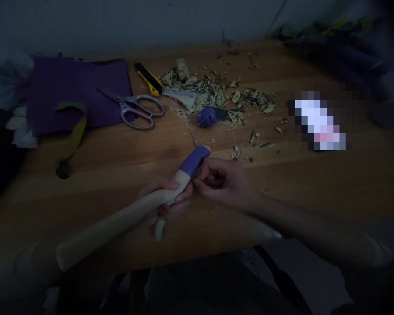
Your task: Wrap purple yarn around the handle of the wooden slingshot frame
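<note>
My left hand (183, 195) is wrapped around a pale peeled wooden stick (118, 223), which slants from the lower left up to the middle. Purple thread (193, 161) is wound closely around the stick's far end. A loose strand runs from there to a small ball of purple yarn (206, 117) on the table. My right hand (231, 181) is beside the wound part, thumb and forefinger pinched together; whatever they hold is too small to make out. Below my left hand a short pale branch stub (159, 229) sticks out.
Scissors (138, 111) lie partly on a purple sheet (75, 94), with a green strap (75, 135) nearby. A yellow utility knife (149, 80) is beside a pile of wood shavings (210, 89). At right lies a blurred-out bright object (318, 120); the table's front edge is close to me.
</note>
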`<state>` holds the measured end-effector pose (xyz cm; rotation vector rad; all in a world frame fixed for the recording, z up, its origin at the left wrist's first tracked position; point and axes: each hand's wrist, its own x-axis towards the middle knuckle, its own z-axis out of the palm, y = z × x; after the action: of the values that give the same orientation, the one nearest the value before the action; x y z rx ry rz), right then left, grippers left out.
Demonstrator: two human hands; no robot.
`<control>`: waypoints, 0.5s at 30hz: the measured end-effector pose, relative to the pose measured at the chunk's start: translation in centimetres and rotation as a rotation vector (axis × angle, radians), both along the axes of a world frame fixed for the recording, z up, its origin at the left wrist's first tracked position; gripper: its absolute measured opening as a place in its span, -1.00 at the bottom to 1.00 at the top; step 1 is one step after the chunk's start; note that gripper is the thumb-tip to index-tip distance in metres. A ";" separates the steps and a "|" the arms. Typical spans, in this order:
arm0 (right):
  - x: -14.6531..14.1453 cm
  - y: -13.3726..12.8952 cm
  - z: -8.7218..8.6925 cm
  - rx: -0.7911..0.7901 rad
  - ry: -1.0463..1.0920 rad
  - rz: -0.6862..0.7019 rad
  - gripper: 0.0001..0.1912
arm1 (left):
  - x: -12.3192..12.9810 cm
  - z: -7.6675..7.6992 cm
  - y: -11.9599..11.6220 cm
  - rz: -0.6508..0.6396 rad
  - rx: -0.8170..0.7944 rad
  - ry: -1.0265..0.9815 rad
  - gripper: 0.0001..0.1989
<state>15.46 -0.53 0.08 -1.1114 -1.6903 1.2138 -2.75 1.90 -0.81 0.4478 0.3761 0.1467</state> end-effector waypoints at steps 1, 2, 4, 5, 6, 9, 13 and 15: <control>-0.2 0.0 0.0 -0.059 0.055 -0.010 -0.85 | 0.0 0.2 0.0 0.000 -0.004 0.002 -0.76; -0.3 0.1 0.0 -0.116 0.101 -0.021 -0.84 | 0.0 0.3 0.0 0.001 -0.006 0.003 -0.76; -0.5 0.1 0.1 -0.227 0.186 -0.049 -0.81 | 0.0 0.5 -0.1 -0.004 -0.012 0.010 -0.75; -0.6 0.1 0.1 -0.286 0.228 -0.059 -0.80 | 0.0 0.6 -0.1 -0.008 -0.010 0.018 -0.74; -0.6 0.1 0.1 -0.349 0.276 -0.063 -0.78 | 0.0 0.7 -0.2 -0.007 -0.006 0.033 -0.73; -0.6 0.1 -0.2 -0.535 0.403 -0.032 -0.74 | 0.0 1.0 -0.4 0.043 0.017 0.093 -0.77; -0.5 0.2 -0.9 -0.633 0.511 0.078 -0.76 | 0.0 1.3 -0.5 0.024 0.045 0.106 -0.76; -0.4 0.3 -1.1 -0.633 0.518 0.119 -0.78 | -0.1 1.3 -0.5 -0.063 0.060 0.080 -0.75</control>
<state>15.03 -0.21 -1.02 -0.9254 -1.0064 1.9934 -2.84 1.44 0.48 0.5256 0.4370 0.0795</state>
